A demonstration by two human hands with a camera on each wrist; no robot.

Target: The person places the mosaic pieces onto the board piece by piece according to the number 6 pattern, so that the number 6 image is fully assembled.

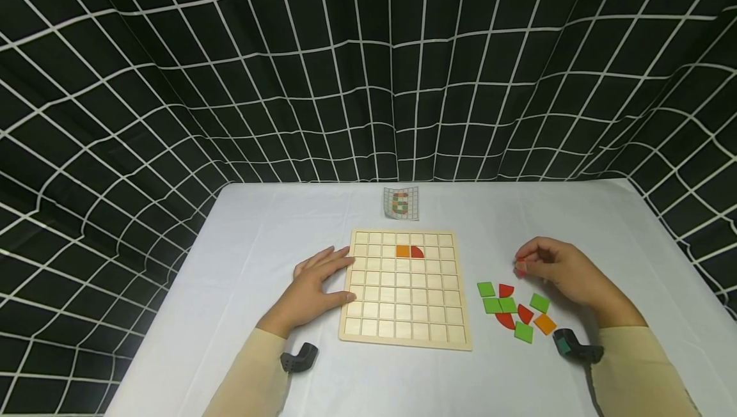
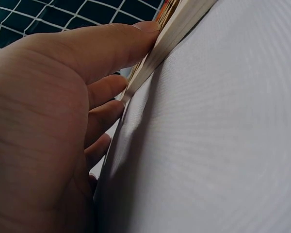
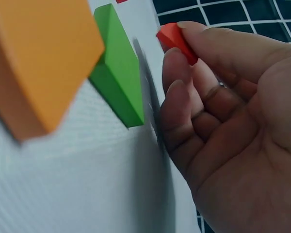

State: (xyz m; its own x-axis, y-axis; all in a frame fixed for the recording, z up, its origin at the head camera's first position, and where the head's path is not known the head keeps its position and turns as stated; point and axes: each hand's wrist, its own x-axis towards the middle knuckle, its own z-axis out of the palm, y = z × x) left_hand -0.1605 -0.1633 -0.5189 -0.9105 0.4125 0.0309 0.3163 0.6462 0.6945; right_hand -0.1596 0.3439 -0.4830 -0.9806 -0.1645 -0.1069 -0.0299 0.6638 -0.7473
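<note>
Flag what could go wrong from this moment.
The right hand pinches a small red piece, which could slip and drop. The black device at the right wrist looks close to a loose orange piece and might knock it. The left hand touches the board at its left edge; a push could shift it.
</note>
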